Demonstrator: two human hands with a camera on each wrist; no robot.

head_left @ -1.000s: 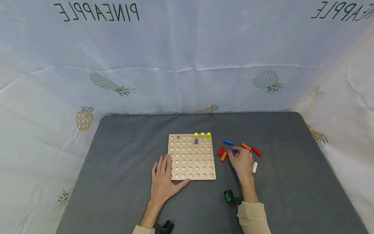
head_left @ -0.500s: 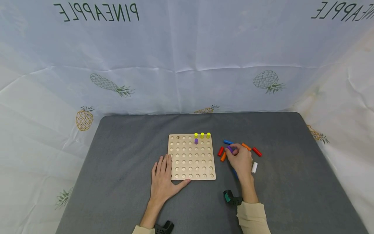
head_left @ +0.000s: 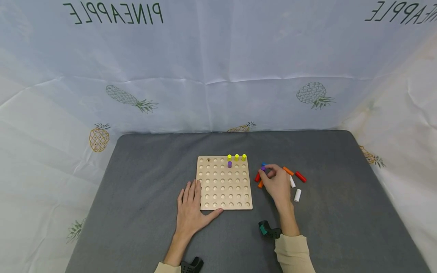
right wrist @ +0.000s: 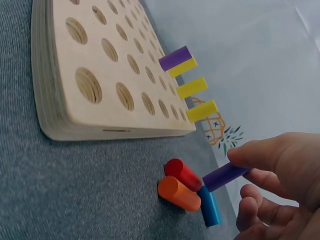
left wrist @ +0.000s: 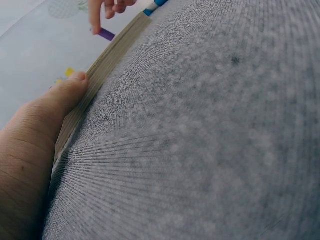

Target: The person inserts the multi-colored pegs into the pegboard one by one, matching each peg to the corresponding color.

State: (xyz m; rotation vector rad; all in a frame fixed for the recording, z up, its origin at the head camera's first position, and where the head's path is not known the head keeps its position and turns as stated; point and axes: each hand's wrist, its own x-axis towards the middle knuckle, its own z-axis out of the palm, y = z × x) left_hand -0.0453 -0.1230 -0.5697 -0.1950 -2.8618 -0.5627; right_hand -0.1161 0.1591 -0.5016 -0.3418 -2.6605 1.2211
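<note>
My right hand (head_left: 278, 185) pinches a purple peg (right wrist: 225, 176) between thumb and fingertips, just right of the wooden pegboard (head_left: 226, 192). In the right wrist view the peg is held at one end and points toward the board, above the loose pegs. My left hand (head_left: 189, 214) rests at the board's lower left corner, fingers straight along the left side and thumb stretched along the near edge. Three yellow pegs (head_left: 236, 157) stand in the board's far row, at its right end. Another purple peg (head_left: 229, 164) stands in the second row, in front of the leftmost yellow one.
Close to the right hand lie a red peg (right wrist: 183, 175), an orange peg (right wrist: 179, 194) and a blue peg (right wrist: 211, 206). Farther right are another orange peg (head_left: 288, 171), a red peg (head_left: 301, 176) and two white pegs (head_left: 297, 195). Grey cloth (head_left: 150, 170) covers the table.
My right hand has picked the purple peg up from among the loose pegs and moved slightly left and away, toward the board. The left hand stays where it was.
</note>
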